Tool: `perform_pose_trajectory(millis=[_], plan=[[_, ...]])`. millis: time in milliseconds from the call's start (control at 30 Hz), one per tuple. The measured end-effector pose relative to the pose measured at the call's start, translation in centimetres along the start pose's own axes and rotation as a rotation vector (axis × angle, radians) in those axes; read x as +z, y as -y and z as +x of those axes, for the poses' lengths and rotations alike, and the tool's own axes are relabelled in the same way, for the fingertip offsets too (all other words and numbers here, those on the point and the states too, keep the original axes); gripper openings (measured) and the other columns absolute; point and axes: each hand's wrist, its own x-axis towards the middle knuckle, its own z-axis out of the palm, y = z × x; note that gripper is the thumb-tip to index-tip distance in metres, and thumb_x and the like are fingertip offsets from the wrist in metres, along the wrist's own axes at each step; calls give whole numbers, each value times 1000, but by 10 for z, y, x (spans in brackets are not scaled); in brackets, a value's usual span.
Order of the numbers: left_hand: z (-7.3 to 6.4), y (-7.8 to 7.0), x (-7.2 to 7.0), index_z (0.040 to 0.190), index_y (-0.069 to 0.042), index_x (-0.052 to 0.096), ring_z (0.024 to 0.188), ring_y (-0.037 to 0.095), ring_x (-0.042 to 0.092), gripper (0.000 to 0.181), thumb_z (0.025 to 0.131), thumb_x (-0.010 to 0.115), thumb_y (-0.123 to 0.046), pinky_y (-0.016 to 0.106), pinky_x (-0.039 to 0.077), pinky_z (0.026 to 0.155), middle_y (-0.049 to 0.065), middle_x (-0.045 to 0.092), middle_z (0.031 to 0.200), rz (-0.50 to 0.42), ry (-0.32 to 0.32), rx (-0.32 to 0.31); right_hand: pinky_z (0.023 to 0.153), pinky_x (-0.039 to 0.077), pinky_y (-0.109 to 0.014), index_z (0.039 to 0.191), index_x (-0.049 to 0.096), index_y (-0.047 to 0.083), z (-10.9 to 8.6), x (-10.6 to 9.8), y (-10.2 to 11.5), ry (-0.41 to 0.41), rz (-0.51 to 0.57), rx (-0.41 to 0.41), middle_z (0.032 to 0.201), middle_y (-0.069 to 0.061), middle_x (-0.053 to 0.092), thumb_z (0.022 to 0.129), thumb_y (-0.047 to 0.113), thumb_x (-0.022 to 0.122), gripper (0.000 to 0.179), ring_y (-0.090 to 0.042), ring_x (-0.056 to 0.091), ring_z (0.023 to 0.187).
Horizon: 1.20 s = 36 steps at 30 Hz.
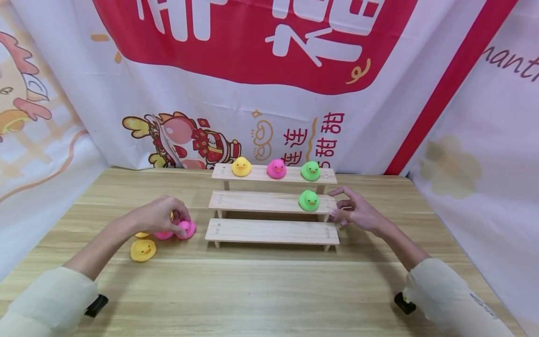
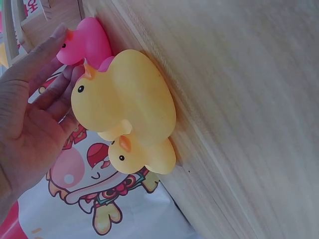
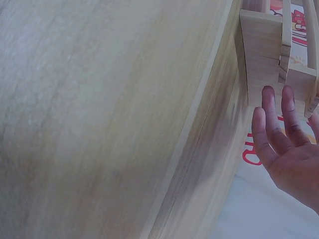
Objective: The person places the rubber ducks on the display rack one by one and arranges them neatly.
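My left hand [image 1: 162, 214] reaches down over a small group of rubber ducks on the table's left side. Its thumb and fingers pinch a pink rubber duck [image 1: 187, 230] around the head. Beside it are another pink duck [image 1: 163, 235] and yellow ducks [image 1: 143, 251], which the left wrist view shows close up, a large yellow duck [image 2: 144, 99] in front. At the right end of the three-tier wooden stand [image 1: 271, 230] is my right hand [image 1: 355, 213], holding nothing. In the right wrist view its fingers [image 3: 273, 122] are loosely extended, with the tips right by the stand's side panel.
On the top tier sit a yellow duck [image 1: 241, 167], a pink duck [image 1: 276, 169] and a green duck [image 1: 310, 171]. Another green duck [image 1: 309, 201] is on the middle tier's right. Behind the wooden table [image 1: 252, 290] hangs a printed cloth [image 1: 236, 103].
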Motion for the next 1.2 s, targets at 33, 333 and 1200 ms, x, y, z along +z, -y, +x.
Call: perform_pose_trajectory(millis=[33, 333, 1200], plan=[[0, 0, 0, 97, -6, 79, 78, 15, 57, 21, 81, 90, -13, 26, 51, 66, -4, 69, 88, 1, 0, -2, 75, 62, -43, 142, 39, -1, 0, 0, 0, 1, 1, -2, 102, -27, 68, 100, 6, 67, 51, -34, 69, 95], [0, -4, -3, 102, -3, 78, 78, 16, 59, 23, 81, 87, -7, 26, 54, 67, -3, 72, 89, 13, -6, 17, 75, 62, -45, 142, 39, -3, 0, 0, -1, 2, 6, -11, 101, -28, 67, 100, 4, 66, 50, -35, 70, 95], [-1, -28, -29, 104, -2, 77, 82, 13, 63, 28, 77, 85, -4, 35, 59, 73, -4, 72, 90, 31, -188, 127, 76, 62, -45, 142, 40, -1, 0, 1, 2, -8, 1, 10, 100, -26, 69, 99, 5, 66, 50, -34, 70, 95]])
